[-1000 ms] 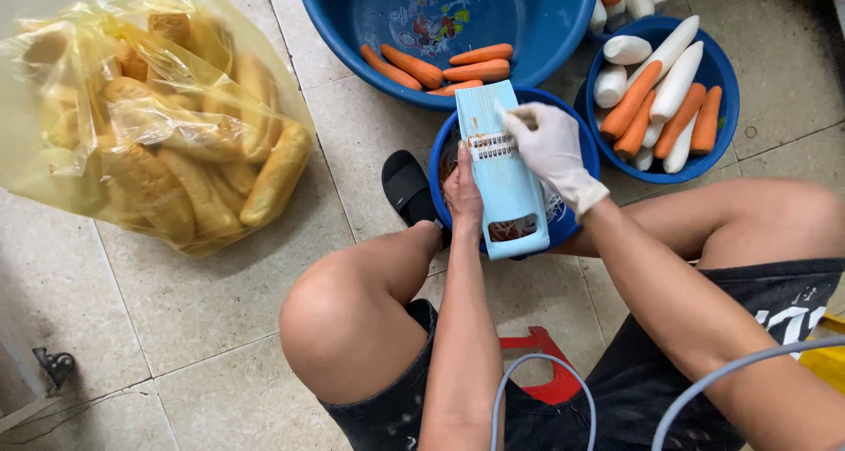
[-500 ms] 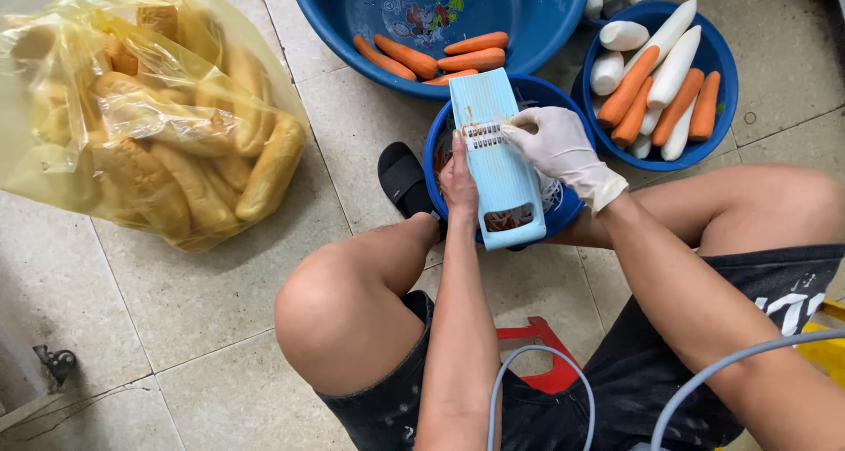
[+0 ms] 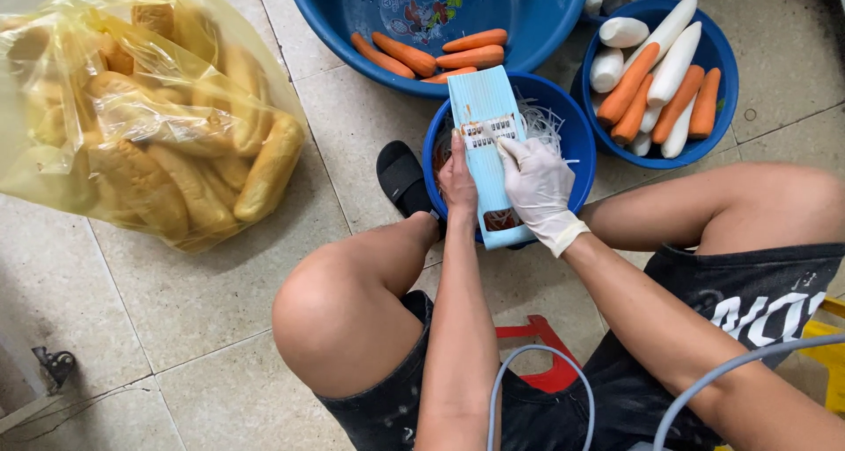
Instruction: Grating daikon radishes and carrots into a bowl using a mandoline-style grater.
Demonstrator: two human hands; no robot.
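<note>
Over the small blue bowl (image 3: 576,134), both hands grip the slicer (image 3: 487,143), carrot basins (image 3: 722,108) beyond.

Both hands (image 3: 497,183) forward, fingers curled

To my left lies a yellow bag of bread rolls (image 3: 150,108); ahead, a large blue basin (image 3: 352,29) holds carrots (image 3: 431,53).

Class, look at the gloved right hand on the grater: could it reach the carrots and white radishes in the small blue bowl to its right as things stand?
Probably yes. The right hand is at the light-blue grater; the small blue bowl of carrots and white radishes lies open just beyond, nothing between.
</note>
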